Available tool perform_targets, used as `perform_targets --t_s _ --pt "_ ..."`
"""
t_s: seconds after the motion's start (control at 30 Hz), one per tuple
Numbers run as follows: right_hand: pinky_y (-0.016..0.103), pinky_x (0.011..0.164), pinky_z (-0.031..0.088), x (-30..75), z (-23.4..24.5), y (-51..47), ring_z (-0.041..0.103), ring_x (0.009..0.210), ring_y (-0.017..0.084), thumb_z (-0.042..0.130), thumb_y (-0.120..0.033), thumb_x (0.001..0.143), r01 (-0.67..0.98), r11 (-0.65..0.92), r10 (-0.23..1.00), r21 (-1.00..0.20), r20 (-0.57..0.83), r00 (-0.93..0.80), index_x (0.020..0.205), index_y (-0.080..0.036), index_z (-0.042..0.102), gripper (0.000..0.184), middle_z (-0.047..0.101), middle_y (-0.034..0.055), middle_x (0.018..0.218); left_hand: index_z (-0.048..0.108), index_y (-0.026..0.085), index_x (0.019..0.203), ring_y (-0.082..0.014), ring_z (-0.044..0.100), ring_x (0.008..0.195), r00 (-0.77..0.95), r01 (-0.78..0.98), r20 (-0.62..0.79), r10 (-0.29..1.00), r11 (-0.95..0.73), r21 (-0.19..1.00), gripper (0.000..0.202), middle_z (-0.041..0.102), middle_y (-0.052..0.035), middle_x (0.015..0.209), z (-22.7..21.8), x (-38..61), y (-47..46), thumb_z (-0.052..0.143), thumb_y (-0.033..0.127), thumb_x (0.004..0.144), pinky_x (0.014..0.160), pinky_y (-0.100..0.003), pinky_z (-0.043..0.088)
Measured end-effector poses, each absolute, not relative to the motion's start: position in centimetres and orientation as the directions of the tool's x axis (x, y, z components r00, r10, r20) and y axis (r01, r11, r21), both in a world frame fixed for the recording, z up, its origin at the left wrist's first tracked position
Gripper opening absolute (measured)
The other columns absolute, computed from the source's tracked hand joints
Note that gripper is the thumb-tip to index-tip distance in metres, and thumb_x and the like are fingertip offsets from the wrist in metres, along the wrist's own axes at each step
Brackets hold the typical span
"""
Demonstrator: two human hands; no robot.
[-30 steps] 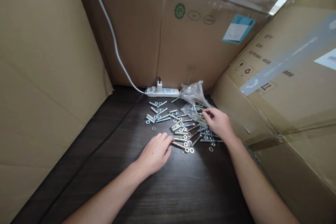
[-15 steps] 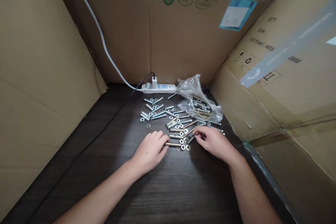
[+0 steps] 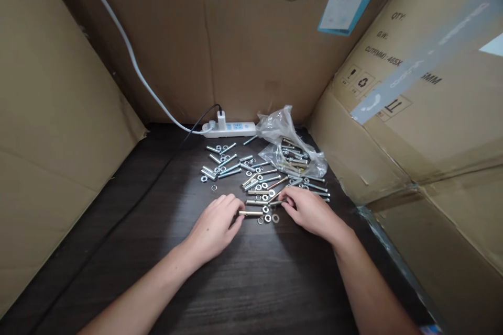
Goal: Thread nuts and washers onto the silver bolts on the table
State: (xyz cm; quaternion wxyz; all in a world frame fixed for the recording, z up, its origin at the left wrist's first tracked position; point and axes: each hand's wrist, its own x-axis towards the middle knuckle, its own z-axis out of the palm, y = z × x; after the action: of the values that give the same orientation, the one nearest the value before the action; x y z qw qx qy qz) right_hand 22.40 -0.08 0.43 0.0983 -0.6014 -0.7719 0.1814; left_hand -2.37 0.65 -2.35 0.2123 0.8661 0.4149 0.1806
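Note:
Several silver and brass-coloured bolts, nuts and washers (image 3: 259, 180) lie scattered on a dark wood-grain table (image 3: 255, 282). My left hand (image 3: 215, 226) rests on the table with its fingers together, the tips touching one end of a bolt (image 3: 250, 213). My right hand (image 3: 310, 210) lies at the right of the pile, fingers curled and pinching at a bolt near the washers (image 3: 268, 218). A clear plastic bag (image 3: 293, 153) holding more bolts lies behind the pile.
Cardboard boxes wall in the table on the left (image 3: 51, 115), back (image 3: 243, 36) and right (image 3: 424, 104). A white power strip (image 3: 230, 129) with a plugged-in charger and a white cable lies at the back. A dark cable runs along the table's left side.
My right hand has come back from the bag to the near edge of the pile. The left hand has stayed by the bolt. The view has tilted down a little.

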Motion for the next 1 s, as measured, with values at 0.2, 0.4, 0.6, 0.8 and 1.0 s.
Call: perform_targets --t_s 0.2,0.4,0.6,0.8,1.0 --pt "0.023 0.062 0.039 21.7 0.7 -0.2 0.055 0.068 0.012 0.052 -0.02 0.082 0.85 0.29 0.956 -0.439 0.103 -0.274 0.091 -0.021 0.06 0.012 0.058 -0.0008 0.075 0.052 0.02 0.089 -0.0152 0.05 0.075 0.507 0.614 0.197 0.839 -0.512 0.6 0.007 0.052 -0.0008 0.083 -1.8 -2.5 0.6 0.045 0.02 0.087 0.068 -0.028 0.039" --pt "0.026 0.068 0.044 21.0 0.3 -0.1 0.058 0.08 0.016 0.05 -0.024 0.086 0.769 0.348 0.936 -0.535 0.239 -0.258 0.09 -0.02 0.053 0.007 0.061 0.0045 0.087 0.053 0.019 0.091 -0.0141 0.051 0.074 0.428 0.588 0.262 0.865 -0.486 0.647 0.009 0.052 -0.0009 0.083 -1.4 -2.6 0.4 0.045 0.021 0.087 0.066 -0.026 0.039" --pt "0.023 0.063 0.044 20.0 -0.4 -0.5 0.06 0.068 0.014 0.041 -0.027 0.092 0.705 0.263 0.964 -0.659 0.155 -0.215 0.103 -0.023 0.049 0.014 0.063 -0.0003 0.079 0.053 0.019 0.092 -0.0137 0.05 0.074 0.345 0.545 0.334 0.877 -0.477 0.69 0.009 0.05 -0.0007 0.08 -1.2 -2.8 0.4 0.046 0.021 0.087 0.068 -0.025 0.04" --pt "0.023 0.064 0.043 19.0 -0.5 -0.6 0.061 0.074 0.015 0.042 -0.027 0.091 0.735 0.327 0.945 -0.595 0.202 -0.256 0.1 -0.022 0.055 0.016 0.065 0.0017 0.085 0.052 0.019 0.092 -0.0131 0.048 0.072 0.327 0.509 0.377 0.867 -0.497 0.702 0.008 0.047 -0.0001 0.078 -1.1 -3.0 0.4 0.046 0.021 0.087 0.068 -0.025 0.039" --pt "0.023 0.067 0.043 18.9 -0.7 -0.3 0.061 0.08 0.015 0.043 -0.025 0.091 0.748 0.351 0.936 -0.564 0.225 -0.27 0.101 -0.022 0.055 0.016 0.065 0.0017 0.091 0.052 0.019 0.09 -0.0128 0.047 0.071 0.33 0.512 0.367 0.87 -0.492 0.704 0.008 0.046 0.0004 0.075 -1.1 -3.1 0.7 0.045 0.022 0.087 0.067 -0.025 0.039"
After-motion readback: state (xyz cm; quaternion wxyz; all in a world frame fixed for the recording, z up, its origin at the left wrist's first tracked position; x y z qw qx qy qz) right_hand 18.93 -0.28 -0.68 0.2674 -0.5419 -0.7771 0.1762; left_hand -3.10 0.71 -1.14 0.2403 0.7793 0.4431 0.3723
